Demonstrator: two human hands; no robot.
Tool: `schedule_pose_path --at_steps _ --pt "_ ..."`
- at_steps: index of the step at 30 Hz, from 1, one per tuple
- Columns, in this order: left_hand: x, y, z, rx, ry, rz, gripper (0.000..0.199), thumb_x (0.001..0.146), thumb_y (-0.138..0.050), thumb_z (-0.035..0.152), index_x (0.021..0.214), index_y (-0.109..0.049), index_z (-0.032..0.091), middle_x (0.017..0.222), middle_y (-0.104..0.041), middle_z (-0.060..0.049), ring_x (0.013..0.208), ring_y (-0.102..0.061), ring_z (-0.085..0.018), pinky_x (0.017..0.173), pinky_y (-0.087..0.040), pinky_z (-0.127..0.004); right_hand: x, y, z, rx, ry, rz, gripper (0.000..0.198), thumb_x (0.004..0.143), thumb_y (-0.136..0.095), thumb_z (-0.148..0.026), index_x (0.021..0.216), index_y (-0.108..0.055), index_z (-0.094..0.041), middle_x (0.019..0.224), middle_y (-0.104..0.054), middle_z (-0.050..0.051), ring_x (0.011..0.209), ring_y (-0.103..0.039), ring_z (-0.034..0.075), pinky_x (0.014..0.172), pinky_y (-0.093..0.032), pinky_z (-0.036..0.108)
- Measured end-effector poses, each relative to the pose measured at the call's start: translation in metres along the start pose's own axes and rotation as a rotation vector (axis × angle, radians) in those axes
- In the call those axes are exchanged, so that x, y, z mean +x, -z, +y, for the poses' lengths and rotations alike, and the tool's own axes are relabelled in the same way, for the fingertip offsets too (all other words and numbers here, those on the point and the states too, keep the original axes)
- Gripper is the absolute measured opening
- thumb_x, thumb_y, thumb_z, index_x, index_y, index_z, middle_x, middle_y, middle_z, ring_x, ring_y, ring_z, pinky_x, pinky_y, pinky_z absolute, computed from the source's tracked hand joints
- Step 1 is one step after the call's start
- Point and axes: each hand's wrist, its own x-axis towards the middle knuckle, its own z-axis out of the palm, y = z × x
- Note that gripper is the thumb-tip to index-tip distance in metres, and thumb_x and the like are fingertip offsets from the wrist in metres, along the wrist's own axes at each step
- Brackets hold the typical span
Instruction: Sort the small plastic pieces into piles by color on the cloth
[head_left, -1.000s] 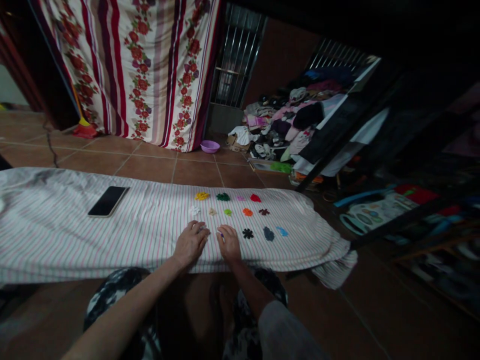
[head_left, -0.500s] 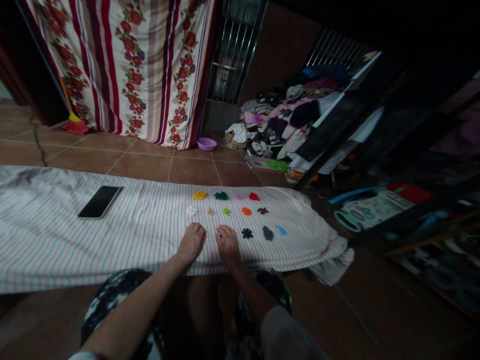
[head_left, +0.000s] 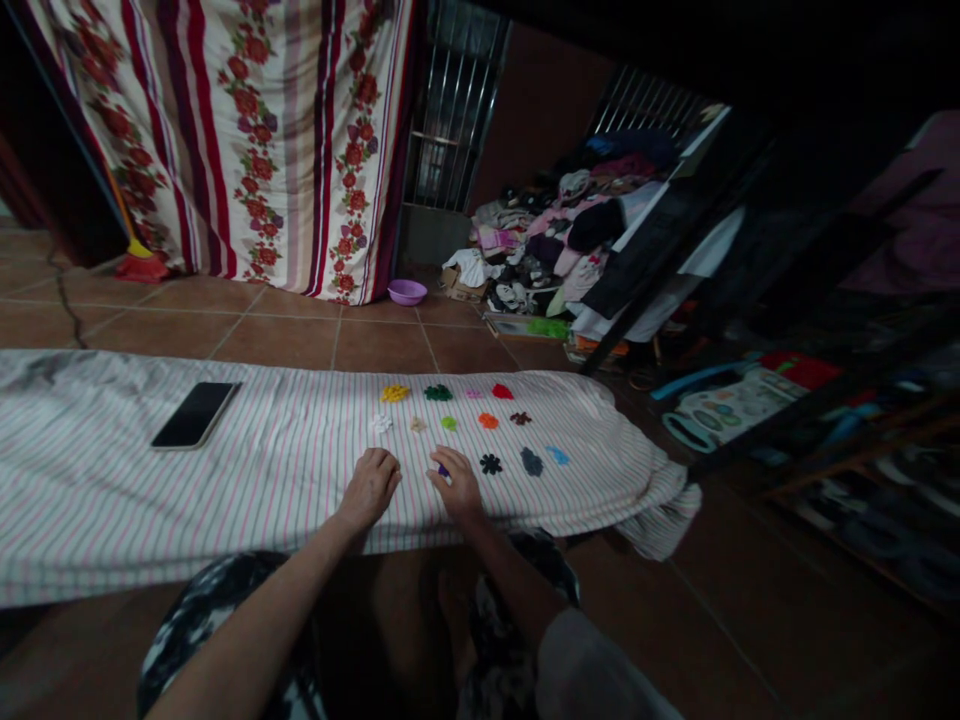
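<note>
Clock directions run from the right hand [head_left: 453, 482], twelve pointing away from the person. Right hand, at the worktop's [head_left: 285, 490] near side: fingers bent about a purple bit [head_left: 443, 470]; pinched or merely covered, I cannot tell from here. Left hand [head_left: 370, 480]: at nine, curled, apart from the right; contents hidden. Near row of heaps, toward three: black [head_left: 490, 464], grey [head_left: 532, 461], blue [head_left: 557, 455]. Middle row: white [head_left: 382, 424] at ten, beige [head_left: 418, 425] at eleven, lime [head_left: 448, 424] at twelve, orange [head_left: 488, 421] at one, brown [head_left: 520, 418] toward two. Far row: yellow [head_left: 394, 393] at eleven, green [head_left: 438, 393] at twelve, pink [head_left: 473, 394] past twelve, red [head_left: 502, 392] at one. Phone [head_left: 196, 415]: between nine and ten. By my reading, twelve heaps lie laid out by colour; only the purple is not yet clear of the hands. Beyond: basin [head_left: 407, 292] just before twelve, curtain [head_left: 292, 150] at eleven.
</note>
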Motion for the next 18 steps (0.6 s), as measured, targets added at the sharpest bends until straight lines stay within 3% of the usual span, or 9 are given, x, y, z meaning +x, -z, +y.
schedule_pose_path --at_steps 4,9,15,18 --pt "-0.002 0.004 -0.003 -0.097 -0.038 -0.022 0.018 0.088 -0.049 0.029 0.098 -0.06 0.019 0.098 -0.06 -0.008 0.097 -0.053 -0.021 0.087 -0.05 -0.04 0.001 0.008 0.001 0.005 -0.037 0.035 0.029 0.079 -0.063 -0.03 0.105 -0.069 -0.02 0.119 -0.065 0.012 0.116 -0.055 0.027 0.101 -0.043 0.047" --pt "-0.007 0.007 -0.012 -0.179 -0.02 -0.002 0.035 0.084 -0.055 0.033 0.115 -0.057 0.018 0.116 -0.06 -0.011 0.115 -0.052 -0.023 0.1 -0.047 -0.044 0.0 0.009 0.005 0.049 -0.184 0.088 0.03 0.081 -0.057 -0.035 0.103 -0.068 -0.017 0.11 -0.068 0.014 0.106 -0.062 0.027 0.094 -0.049 0.045" --pt "-0.021 -0.007 -0.028 -0.133 0.098 -0.013 0.053 0.084 -0.053 0.034 0.133 -0.045 0.016 0.144 -0.043 -0.017 0.138 -0.036 -0.029 0.111 -0.037 -0.051 0.002 0.001 0.0 0.04 -0.196 0.053 0.032 0.077 -0.058 -0.029 0.106 -0.067 -0.018 0.11 -0.068 0.012 0.105 -0.063 0.025 0.096 -0.049 0.043" --pt "-0.027 -0.016 -0.029 -0.114 0.121 -0.006 0.053 0.089 -0.044 0.03 0.139 -0.037 0.017 0.151 -0.035 -0.016 0.143 -0.027 -0.027 0.113 -0.035 -0.051 0.005 -0.002 -0.006 0.012 -0.208 0.019 0.033 0.077 -0.056 -0.026 0.107 -0.067 -0.016 0.108 -0.069 0.012 0.103 -0.063 0.026 0.095 -0.049 0.043"
